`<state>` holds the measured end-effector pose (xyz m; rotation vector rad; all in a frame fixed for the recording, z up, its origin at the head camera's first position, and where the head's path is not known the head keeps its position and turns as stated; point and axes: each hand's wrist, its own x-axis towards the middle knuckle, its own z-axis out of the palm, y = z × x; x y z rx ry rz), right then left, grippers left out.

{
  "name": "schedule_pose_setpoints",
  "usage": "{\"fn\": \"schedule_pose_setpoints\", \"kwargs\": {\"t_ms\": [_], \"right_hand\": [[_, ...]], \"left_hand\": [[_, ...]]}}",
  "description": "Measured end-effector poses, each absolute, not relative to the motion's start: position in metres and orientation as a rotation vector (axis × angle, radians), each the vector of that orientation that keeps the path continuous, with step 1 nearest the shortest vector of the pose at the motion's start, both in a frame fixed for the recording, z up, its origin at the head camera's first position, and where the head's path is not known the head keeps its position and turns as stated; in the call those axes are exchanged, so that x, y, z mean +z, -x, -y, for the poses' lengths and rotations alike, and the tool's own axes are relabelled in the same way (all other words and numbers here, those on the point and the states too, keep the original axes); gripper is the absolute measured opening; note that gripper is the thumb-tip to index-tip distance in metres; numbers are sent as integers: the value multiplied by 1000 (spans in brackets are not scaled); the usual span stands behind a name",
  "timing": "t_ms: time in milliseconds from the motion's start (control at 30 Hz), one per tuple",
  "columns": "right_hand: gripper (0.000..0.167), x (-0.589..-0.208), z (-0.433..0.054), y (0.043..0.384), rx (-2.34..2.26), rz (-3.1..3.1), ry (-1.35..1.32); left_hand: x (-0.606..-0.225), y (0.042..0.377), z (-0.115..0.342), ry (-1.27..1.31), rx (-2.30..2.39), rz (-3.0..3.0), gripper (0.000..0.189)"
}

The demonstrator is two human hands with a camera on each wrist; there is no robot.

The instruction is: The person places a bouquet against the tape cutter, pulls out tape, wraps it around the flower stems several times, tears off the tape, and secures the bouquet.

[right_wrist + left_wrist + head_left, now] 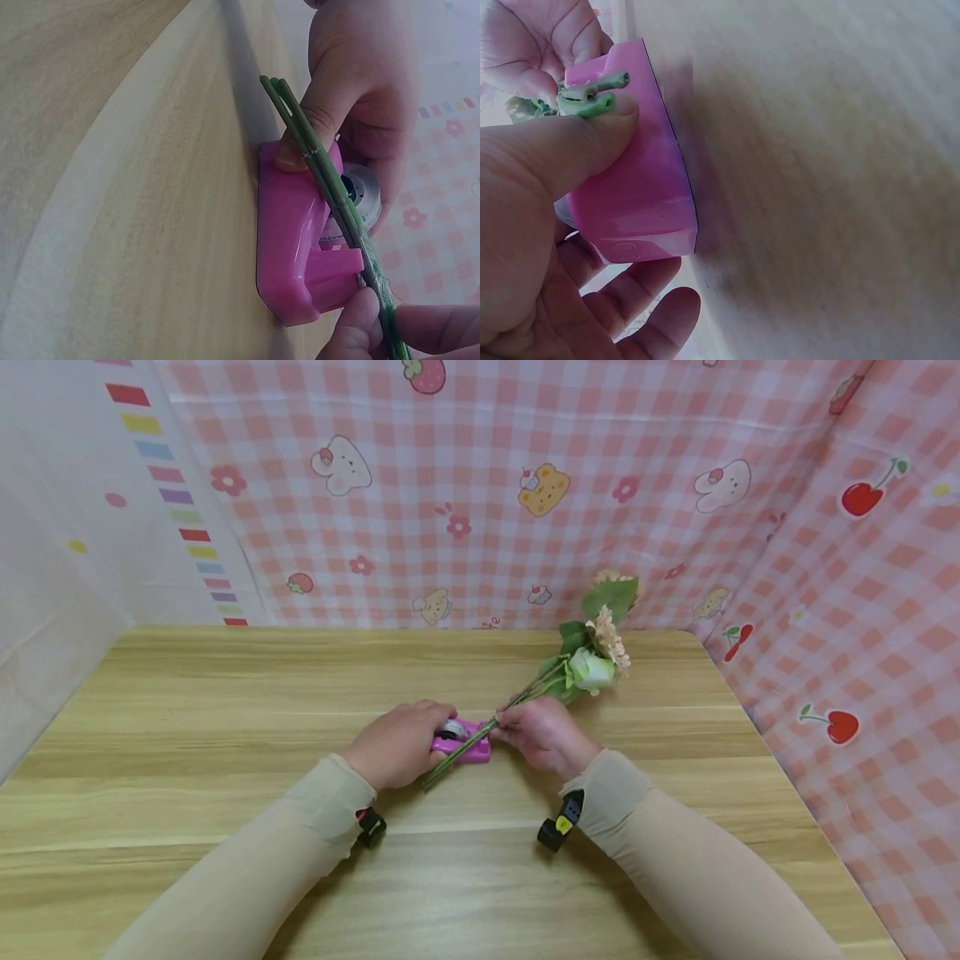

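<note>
Your counter runs wide and bare toward nine o'clock, while the checked curtain crowds its three o'clock edge. The flower bunch lies with its heads at one o'clock, its stems crossing the pink tape dispenser at centre. No writing can be read on the dispenser. Your left hand grips the dispenser, its thumb pressing the stem ends onto it. Your right hand pinches the stems just beside it.
</note>
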<state>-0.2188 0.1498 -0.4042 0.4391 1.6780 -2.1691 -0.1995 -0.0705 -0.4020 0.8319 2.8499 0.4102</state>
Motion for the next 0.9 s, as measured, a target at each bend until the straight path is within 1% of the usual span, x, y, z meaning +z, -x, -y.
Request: {"fn": "schedule_pose_setpoints", "kwargs": {"t_ms": [567, 767, 900], "right_hand": [[17, -403, -151, 222, -2171, -1621, -466], [21, -404, -147, 225, -2186, -1560, -479], [30, -405, -145, 224, -2221, -1562, -507]], "left_hand": [[-403, 200, 70, -838, 424, -2855, 61], [-402, 200, 70, -835, 429, -2850, 62], [-402, 199, 70, -834, 426, -2851, 62]]}}
